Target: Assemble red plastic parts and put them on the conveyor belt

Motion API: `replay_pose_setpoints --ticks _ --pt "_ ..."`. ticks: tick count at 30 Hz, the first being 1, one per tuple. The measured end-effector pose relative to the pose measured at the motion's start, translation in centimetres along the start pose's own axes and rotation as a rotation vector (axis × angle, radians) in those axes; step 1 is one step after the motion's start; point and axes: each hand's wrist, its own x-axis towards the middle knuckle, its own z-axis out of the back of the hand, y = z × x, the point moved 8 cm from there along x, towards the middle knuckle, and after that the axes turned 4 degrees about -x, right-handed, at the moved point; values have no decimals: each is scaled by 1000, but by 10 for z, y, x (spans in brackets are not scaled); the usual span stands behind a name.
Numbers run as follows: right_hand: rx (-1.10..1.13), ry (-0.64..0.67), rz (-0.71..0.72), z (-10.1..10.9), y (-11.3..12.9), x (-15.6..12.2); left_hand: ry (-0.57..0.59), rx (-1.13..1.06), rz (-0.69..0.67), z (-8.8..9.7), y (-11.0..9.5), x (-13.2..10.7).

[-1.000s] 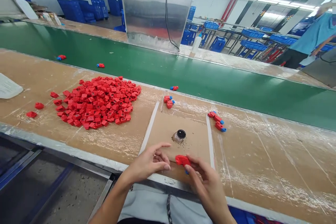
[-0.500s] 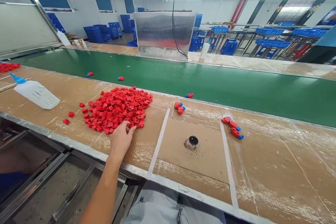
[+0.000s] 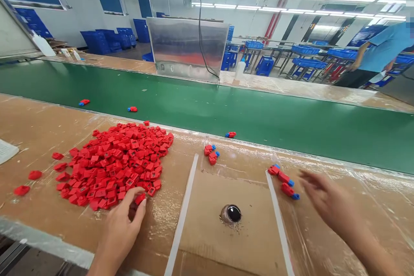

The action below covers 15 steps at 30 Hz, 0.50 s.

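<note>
A heap of small red plastic parts (image 3: pixel 116 164) lies on the brown bench. My left hand (image 3: pixel 121 228) rests at the heap's near edge, thumb and fingers pinched around one red part (image 3: pixel 140 199). My right hand (image 3: pixel 326 200) hovers, blurred, with fingers spread and nothing in it, just right of a row of red-and-blue assembled pieces (image 3: pixel 284 180). Between the hands a small round black-capped fixture (image 3: pixel 231 214) sits on a cardboard square edged with white tape.
A green conveyor belt (image 3: pixel 258 112) runs behind the bench and carries a few red-and-blue pieces (image 3: pixel 230 134). More assembled pieces (image 3: pixel 211 153) lie near the belt's edge. A metal box (image 3: pixel 186 47) stands beyond. A person in a blue shirt (image 3: pixel 378 51) works at far right.
My left hand has closed on a red part at the heap's near edge. My right hand has come into view, reaching toward the row of assembled pieces. The camera has dipped closer to the bench.
</note>
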Motion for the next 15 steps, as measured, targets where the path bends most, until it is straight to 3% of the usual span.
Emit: replay_pose_setpoints --ticks 2,4,6,8,11,15 --pt "-40 161 204 -58 39 60 39 -58 -34 -6 -12 -8" --pt "-64 218 293 -107 69 112 92 -125 -65 -13 -26 -15" --pt "-100 267 314 -144 88 150 159 -207 -28 -20 -34 -20" --pt "-139 330 309 -169 95 170 222 -330 59 -27 -36 -21" --pt "-207 417 284 -182 90 178 268 -596 186 -31 -36 -19" --pt "-328 457 205 -158 73 173 346 -832 280 -38 -36 -17"
